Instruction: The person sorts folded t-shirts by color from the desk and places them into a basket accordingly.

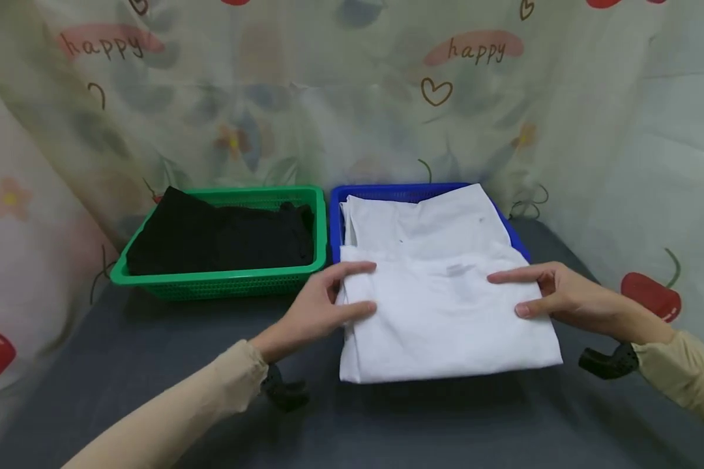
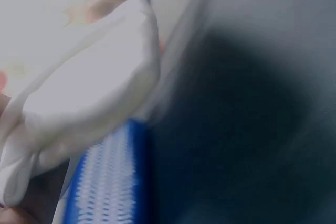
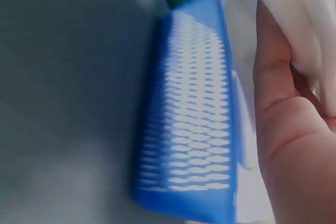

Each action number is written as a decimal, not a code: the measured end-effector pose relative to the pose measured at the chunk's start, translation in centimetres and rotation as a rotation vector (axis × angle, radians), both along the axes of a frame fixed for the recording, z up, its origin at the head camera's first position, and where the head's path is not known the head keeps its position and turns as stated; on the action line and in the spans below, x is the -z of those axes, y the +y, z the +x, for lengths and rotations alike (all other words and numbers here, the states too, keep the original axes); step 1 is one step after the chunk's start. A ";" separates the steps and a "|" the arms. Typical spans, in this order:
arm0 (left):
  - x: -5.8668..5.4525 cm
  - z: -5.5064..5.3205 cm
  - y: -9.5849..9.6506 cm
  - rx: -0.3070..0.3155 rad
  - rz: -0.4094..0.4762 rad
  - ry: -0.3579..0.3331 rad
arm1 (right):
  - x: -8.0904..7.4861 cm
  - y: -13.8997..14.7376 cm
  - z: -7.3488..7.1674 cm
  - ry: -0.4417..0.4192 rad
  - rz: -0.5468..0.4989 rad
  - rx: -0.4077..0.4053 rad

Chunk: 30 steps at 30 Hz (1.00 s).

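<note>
A folded white garment (image 1: pixel 446 326) is held up between my two hands, over the front of the blue basket (image 1: pixel 387 192). My left hand (image 1: pixel 322 303) grips its left edge, thumb and index finger on top. On the opposite edge, my right hand (image 1: pixel 554 296) pinches the cloth the same way; the other fingers are hidden beneath. Behind it, another folded white cloth (image 1: pixel 422 221) lies in the blue basket. In the right wrist view, the right hand (image 3: pixel 294 124) grips cloth beside the basket's perforated wall (image 3: pixel 194 114). The left wrist view shows the garment (image 2: pixel 94 82) blurred.
Left of the blue basket stands a green basket (image 1: pixel 229 280) holding folded black cloth (image 1: pixel 211 238). Both baskets rest on a dark grey table surface (image 1: pixel 164 339). A patterned curtain (image 1: pixel 352 117) hangs behind and along the sides.
</note>
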<state>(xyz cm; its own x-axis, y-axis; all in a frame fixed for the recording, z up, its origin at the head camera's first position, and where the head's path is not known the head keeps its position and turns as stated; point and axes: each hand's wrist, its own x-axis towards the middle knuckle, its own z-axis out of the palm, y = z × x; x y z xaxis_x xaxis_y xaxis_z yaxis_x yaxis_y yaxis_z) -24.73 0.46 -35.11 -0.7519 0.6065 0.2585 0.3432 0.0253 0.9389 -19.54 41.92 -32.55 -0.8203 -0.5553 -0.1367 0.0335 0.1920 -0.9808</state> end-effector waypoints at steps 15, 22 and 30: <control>-4.3 -13.0 4.4 -0.173 -0.175 -0.087 | -4.6 0.5 -10.4 0.044 0.072 0.311; -4.8 -14.5 5.7 -0.184 -0.402 -0.076 | -4.3 -0.1 -12.3 0.043 0.302 0.350; -5.3 -12.4 5.5 -0.156 -0.539 0.048 | -5.5 -1.6 -11.2 0.131 0.592 0.388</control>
<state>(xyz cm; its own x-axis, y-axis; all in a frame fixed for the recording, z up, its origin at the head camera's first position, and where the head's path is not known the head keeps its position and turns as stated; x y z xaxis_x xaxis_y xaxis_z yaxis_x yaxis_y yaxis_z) -37.09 5.97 -29.83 -0.8385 0.5445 -0.0208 0.3389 0.5509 0.7627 -30.78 40.34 -27.07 -0.9737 -0.0837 -0.2118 0.0964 0.6911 -0.7163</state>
